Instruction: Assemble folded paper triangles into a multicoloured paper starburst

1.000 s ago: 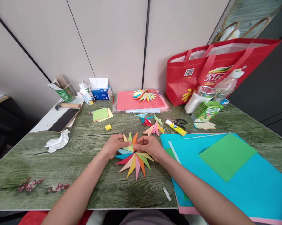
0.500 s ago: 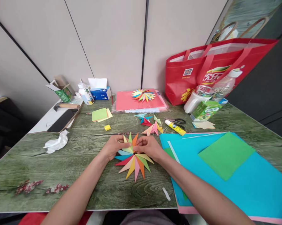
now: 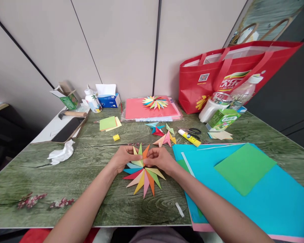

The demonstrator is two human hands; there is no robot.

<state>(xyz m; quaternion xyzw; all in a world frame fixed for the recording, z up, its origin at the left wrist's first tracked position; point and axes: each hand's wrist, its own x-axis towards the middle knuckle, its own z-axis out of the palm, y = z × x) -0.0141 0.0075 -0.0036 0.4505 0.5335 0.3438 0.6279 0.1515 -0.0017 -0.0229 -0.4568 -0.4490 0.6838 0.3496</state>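
Note:
A many-pointed folded paper star (image 3: 143, 173) in several colours is between my hands, just above or on the green wood-patterned table. My left hand (image 3: 123, 158) pinches its far side at the yellow and light green points. With thumb and fingers closed, my right hand (image 3: 159, 158) grips it by the orange point. Fingertips of both hands come close together near the star's small dark centre hole. Beyond the hands lie loose folded paper pieces (image 3: 163, 135) in blue, red, pink, peach, yellow and green. A yellow glue stick (image 3: 189, 138) without its cap rests beside them.
Blue paper sheets (image 3: 212, 175) with a green square (image 3: 246, 168) cover the right side. Black-handled scissors (image 3: 194, 131), a juice box (image 3: 222, 120) and a red bag (image 3: 200, 81) stand or lie behind. A second star (image 3: 155, 102) tops a red paper pack. Leftward are a crumpled tissue (image 3: 61, 152) and phone (image 3: 69, 129).
The star's near points have swung slightly toward me and to the left. Both hands keep their pinch on it in nearly the same place.

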